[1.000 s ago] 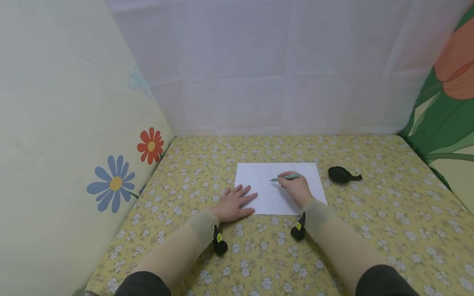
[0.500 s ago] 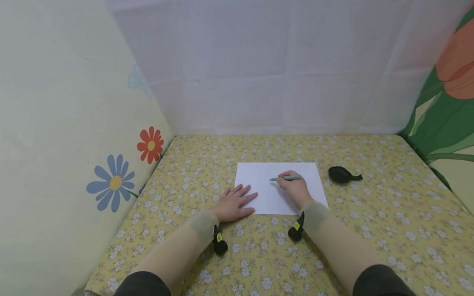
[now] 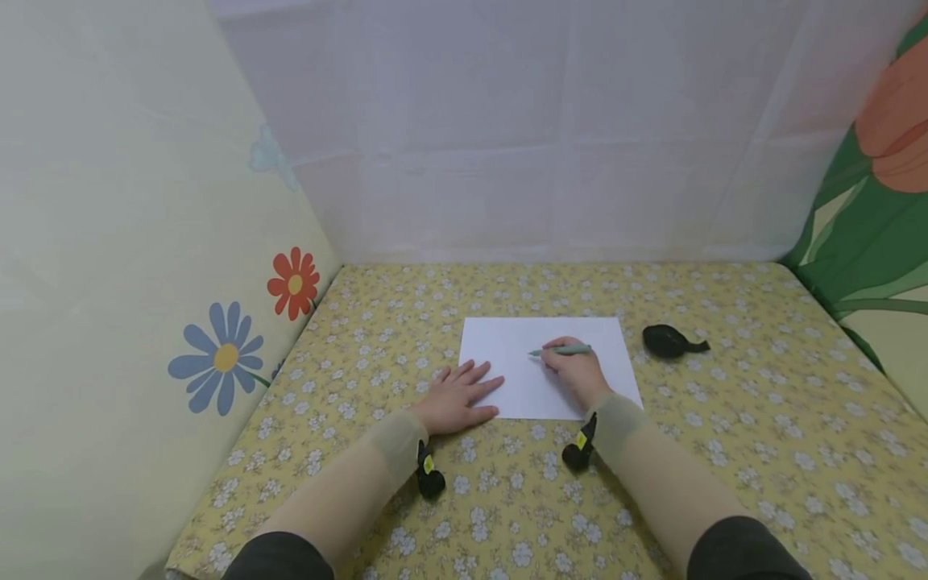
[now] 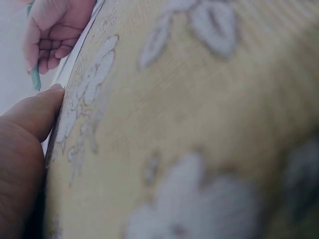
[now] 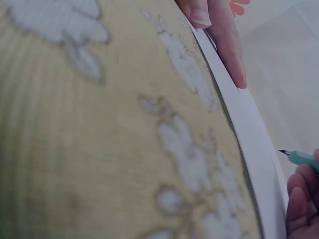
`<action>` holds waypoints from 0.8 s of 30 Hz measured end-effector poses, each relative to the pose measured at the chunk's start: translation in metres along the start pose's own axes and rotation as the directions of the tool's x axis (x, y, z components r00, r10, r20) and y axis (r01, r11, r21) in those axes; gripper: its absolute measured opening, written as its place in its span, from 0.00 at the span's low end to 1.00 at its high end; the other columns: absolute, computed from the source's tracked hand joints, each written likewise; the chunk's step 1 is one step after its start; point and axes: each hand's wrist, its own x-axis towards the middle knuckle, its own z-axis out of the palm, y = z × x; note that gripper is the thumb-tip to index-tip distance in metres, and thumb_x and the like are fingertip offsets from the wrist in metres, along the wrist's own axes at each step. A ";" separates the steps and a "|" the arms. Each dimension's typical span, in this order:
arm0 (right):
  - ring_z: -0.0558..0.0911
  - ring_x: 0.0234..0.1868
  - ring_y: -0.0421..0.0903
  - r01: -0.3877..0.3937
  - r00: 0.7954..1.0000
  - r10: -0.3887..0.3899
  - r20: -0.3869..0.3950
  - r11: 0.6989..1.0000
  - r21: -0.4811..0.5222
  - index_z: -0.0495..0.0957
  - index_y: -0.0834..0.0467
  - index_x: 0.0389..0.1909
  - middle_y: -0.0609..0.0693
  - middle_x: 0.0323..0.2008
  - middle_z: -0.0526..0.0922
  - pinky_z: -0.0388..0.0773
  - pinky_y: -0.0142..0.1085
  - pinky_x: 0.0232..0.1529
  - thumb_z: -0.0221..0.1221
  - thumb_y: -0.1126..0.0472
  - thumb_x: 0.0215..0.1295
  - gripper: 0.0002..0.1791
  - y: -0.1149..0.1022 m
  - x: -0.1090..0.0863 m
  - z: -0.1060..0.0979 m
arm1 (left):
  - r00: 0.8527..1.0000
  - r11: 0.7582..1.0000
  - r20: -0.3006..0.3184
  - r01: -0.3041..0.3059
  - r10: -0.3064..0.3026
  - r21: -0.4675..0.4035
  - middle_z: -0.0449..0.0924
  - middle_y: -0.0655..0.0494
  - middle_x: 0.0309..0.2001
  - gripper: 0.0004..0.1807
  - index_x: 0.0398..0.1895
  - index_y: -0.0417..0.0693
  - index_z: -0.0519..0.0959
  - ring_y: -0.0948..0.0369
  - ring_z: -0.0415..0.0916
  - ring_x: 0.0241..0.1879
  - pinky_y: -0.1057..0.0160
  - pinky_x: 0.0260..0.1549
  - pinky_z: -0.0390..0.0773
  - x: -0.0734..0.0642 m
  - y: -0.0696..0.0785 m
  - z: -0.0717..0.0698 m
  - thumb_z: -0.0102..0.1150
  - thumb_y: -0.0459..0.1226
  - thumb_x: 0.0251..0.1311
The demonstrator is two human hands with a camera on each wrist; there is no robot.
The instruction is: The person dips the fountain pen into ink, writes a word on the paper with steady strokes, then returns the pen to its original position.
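Note:
A white sheet of paper (image 3: 500, 337) lies on the table, and no marks on it can be made out. My left hand (image 3: 457, 403) rests on its lower left corner with the fingers spread flat. Over the right half of the sheet, my right hand (image 3: 577, 375) pinches a green pen (image 3: 574, 350) between thumb and fingers. The pen slants, its tip pointing left toward the middle of the paper. In the right wrist view the pen (image 5: 301, 158) shows a dark pointed tip; whether it touches the paper, I cannot tell.
A black rounded object with a narrow tail (image 3: 665, 342) lies right of the paper. Yellow flowered cloth (image 3: 391, 322) covers the table. A white sheet (image 3: 507, 161) hangs behind it, and flower-printed panels (image 3: 130, 201) stand at both sides.
My right hand and wrist have shifted very slightly left, and the pen's angle has changed a little. My left hand and the paper stay in place.

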 end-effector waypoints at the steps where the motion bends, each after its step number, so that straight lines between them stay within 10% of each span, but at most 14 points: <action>1: 0.77 0.39 0.48 0.002 1.000 -0.002 0.001 1.000 -0.003 0.80 0.57 0.45 0.52 0.39 0.81 0.72 0.37 0.42 0.61 0.56 0.60 0.14 0.001 0.000 0.000 | 1.000 1.000 0.000 0.002 -0.002 0.000 0.38 0.58 0.77 0.34 0.76 0.67 0.50 0.54 0.33 0.75 0.42 0.69 0.34 0.000 0.000 0.000 0.36 0.62 0.70; 24: 0.76 0.37 0.48 0.016 1.000 -0.015 0.008 0.999 -0.050 0.81 0.56 0.44 0.51 0.36 0.81 0.72 0.39 0.42 0.61 0.54 0.62 0.12 -0.002 -0.007 0.005 | 1.000 1.000 -0.027 0.008 -0.008 -0.001 0.40 0.57 0.77 0.34 0.76 0.66 0.52 0.52 0.34 0.75 0.41 0.69 0.34 0.003 -0.002 0.004 0.39 0.61 0.70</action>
